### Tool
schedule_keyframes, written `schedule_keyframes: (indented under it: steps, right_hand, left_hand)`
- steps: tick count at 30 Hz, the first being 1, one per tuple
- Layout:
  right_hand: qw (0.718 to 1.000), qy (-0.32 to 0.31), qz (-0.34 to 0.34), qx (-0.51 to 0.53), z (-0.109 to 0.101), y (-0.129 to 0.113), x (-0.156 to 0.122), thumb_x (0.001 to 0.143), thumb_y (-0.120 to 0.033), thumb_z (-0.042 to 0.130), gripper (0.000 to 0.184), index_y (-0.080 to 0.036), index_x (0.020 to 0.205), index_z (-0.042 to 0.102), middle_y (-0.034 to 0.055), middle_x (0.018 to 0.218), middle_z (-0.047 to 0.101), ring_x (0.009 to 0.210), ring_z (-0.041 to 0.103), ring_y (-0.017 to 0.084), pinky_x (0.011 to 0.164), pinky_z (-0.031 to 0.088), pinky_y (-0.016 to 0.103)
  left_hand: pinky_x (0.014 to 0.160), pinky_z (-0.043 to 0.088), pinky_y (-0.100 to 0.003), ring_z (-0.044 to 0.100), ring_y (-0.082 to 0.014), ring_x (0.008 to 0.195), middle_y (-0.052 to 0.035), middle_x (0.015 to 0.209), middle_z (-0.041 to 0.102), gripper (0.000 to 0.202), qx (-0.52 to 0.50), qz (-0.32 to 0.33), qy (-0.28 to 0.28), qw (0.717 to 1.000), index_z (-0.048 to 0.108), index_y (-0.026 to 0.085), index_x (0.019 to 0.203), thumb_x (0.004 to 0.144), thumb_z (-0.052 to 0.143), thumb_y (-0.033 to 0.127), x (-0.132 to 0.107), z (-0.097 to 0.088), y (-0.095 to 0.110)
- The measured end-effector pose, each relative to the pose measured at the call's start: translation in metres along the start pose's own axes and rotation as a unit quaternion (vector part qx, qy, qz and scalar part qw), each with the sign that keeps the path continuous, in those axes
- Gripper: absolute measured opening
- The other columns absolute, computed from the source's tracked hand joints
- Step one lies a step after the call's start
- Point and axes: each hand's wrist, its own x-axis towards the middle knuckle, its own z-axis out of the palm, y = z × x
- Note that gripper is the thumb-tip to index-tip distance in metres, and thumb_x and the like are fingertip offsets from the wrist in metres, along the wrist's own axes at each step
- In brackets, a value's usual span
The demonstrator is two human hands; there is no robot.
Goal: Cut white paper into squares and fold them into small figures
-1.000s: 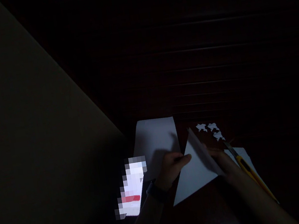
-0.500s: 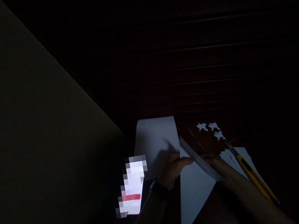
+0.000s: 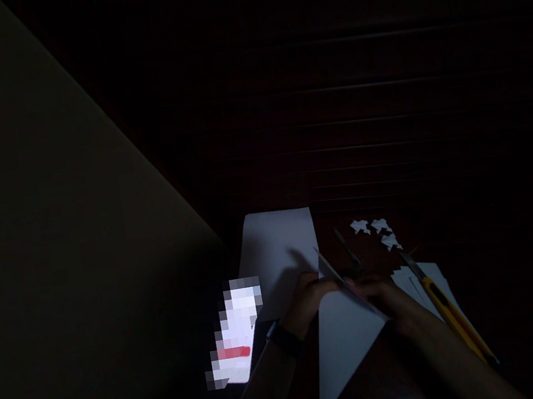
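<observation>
A white sheet of paper (image 3: 345,332) is held above the dark table, with a narrow flap turned up along its upper right edge. My left hand (image 3: 307,299), with a dark band on the wrist, grips the sheet from the left, its thumb lying near the flap. On the other side my right hand (image 3: 380,293) has its fingers closed against the flap; part of them is hidden behind the paper. Behind my left hand lies another white sheet (image 3: 276,242), with hand shadows on it.
A lit phone (image 3: 235,339) lies at left, its screen blurred. At right, a yellow utility knife (image 3: 448,309) rests on a paper stack (image 3: 432,271). Several small folded paper pieces (image 3: 381,227) and a thin pointed tool (image 3: 347,247) lie farther back. A wall (image 3: 73,223) rises at left.
The held sheet has shifted slightly left, and its flap now looks narrower and more upright. My right fingers have moved left along the flap.
</observation>
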Motion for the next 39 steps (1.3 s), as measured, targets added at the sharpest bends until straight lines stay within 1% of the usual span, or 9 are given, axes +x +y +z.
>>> schedule_keyframes:
  steps: [6, 11, 16, 20, 22, 24, 28, 31, 39]
  right_hand:
    - [0.999, 0.014, 0.003, 0.031, -0.001, 0.003, 0.0, 0.066, -0.04, 0.07, 0.03, -0.01, 0.068, 0.067, 0.0029, 0.056, 0.062, 0.046, 0.05, 0.01, 0.046, 0.033, 0.023]
    - [0.999, 0.034, -0.008, 0.003, 0.002, -0.001, -0.004, 0.063, -0.045, 0.071, 0.034, -0.011, 0.066, 0.068, 0.0045, 0.057, 0.063, 0.047, 0.051, 0.012, 0.047, 0.034, 0.024]
    - [0.999, 0.034, -0.009, -0.002, 0.002, -0.004, -0.005, 0.063, -0.043, 0.071, 0.033, -0.01, 0.065, 0.068, 0.0051, 0.057, 0.063, 0.048, 0.053, 0.013, 0.048, 0.035, 0.025]
    - [0.998, 0.053, -0.032, -0.002, -0.004, -0.005, -0.005, 0.067, -0.041, 0.069, 0.032, -0.01, 0.066, 0.067, 0.0063, 0.059, 0.064, 0.05, 0.055, 0.015, 0.049, 0.037, 0.026]
    - [0.997, 0.067, -0.043, -0.024, -0.007, -0.005, -0.004, 0.068, -0.043, 0.068, 0.033, -0.009, 0.068, 0.068, 0.0076, 0.061, 0.066, 0.05, 0.056, 0.016, 0.049, 0.038, 0.027]
    - [0.994, 0.075, -0.051, -0.057, -0.008, -0.004, -0.003, 0.068, -0.044, 0.067, 0.035, -0.009, 0.07, 0.069, 0.0084, 0.062, 0.067, 0.051, 0.057, 0.017, 0.049, 0.038, 0.027]
    - [0.984, 0.09, -0.088, -0.127, -0.003, -0.005, -0.003, 0.069, -0.046, 0.066, 0.036, -0.01, 0.065, 0.068, 0.0049, 0.057, 0.064, 0.048, 0.053, 0.014, 0.047, 0.035, 0.026]
    - [0.973, 0.093, -0.127, -0.172, 0.002, -0.007, -0.006, 0.07, -0.045, 0.065, 0.035, -0.012, 0.058, 0.066, 0.0004, 0.052, 0.059, 0.047, 0.047, 0.011, 0.047, 0.031, 0.024]
    - [0.967, 0.071, -0.127, -0.212, 0.006, -0.009, -0.009, 0.072, -0.048, 0.062, 0.038, -0.013, 0.056, 0.064, -0.0011, 0.051, 0.054, 0.048, 0.042, 0.01, 0.048, 0.029, 0.024]
  left_hand:
    - [0.046, 0.03, -0.023, 0.047, -0.011, 0.046, 0.0027, 0.048, 0.051, 0.013, 0.009, -0.021, 0.03, 0.999, 0.057, 0.014, 0.052, 0.061, 0.062, 0.022, 0.005, -0.001, -0.002]
    - [0.046, 0.029, -0.023, 0.045, -0.0101, 0.045, 0.0035, 0.048, 0.051, 0.013, -0.002, 0.001, 0.017, 1.0, 0.056, 0.015, 0.051, 0.062, 0.06, 0.022, 0.004, 0.0, -0.002]
    - [0.047, 0.031, -0.022, 0.046, -0.0103, 0.046, 0.0025, 0.048, 0.052, 0.017, -0.004, 0.009, 0.034, 0.999, 0.056, 0.014, 0.051, 0.064, 0.06, 0.024, 0.002, 0.0, -0.001]
    - [0.05, 0.036, -0.022, 0.051, -0.0117, 0.051, -0.0001, 0.054, 0.056, 0.025, -0.084, 0.049, 0.073, 0.993, 0.062, 0.014, 0.064, 0.07, 0.057, 0.038, 0.004, -0.007, -0.001]
    - [0.049, 0.037, -0.022, 0.052, -0.0117, 0.051, -0.0011, 0.056, 0.058, 0.033, -0.112, 0.044, 0.105, 0.987, 0.064, 0.014, 0.073, 0.07, 0.055, 0.045, 0.005, -0.01, 0.0]
    - [0.047, 0.037, -0.021, 0.053, -0.0118, 0.05, -0.0021, 0.057, 0.059, 0.037, -0.099, 0.034, 0.118, 0.987, 0.065, 0.014, 0.077, 0.068, 0.059, 0.049, 0.005, -0.011, 0.002]
    - [0.05, 0.04, -0.022, 0.057, -0.0139, 0.057, -0.0049, 0.068, 0.064, 0.035, -0.055, 0.08, 0.101, 0.99, 0.065, 0.013, 0.08, 0.06, 0.071, 0.041, 0.003, -0.006, 0.002]
    - [0.053, 0.042, -0.023, 0.059, -0.0152, 0.061, -0.0072, 0.074, 0.066, 0.032, -0.05, 0.109, 0.103, 0.987, 0.065, 0.011, 0.079, 0.062, 0.072, 0.038, 0.004, -0.005, -0.001]
    - [0.054, 0.045, -0.026, 0.062, -0.0177, 0.062, -0.0091, 0.078, 0.067, 0.037, -0.084, 0.085, 0.142, 0.983, 0.065, 0.011, 0.085, 0.062, 0.073, 0.038, 0.01, -0.011, -0.006]
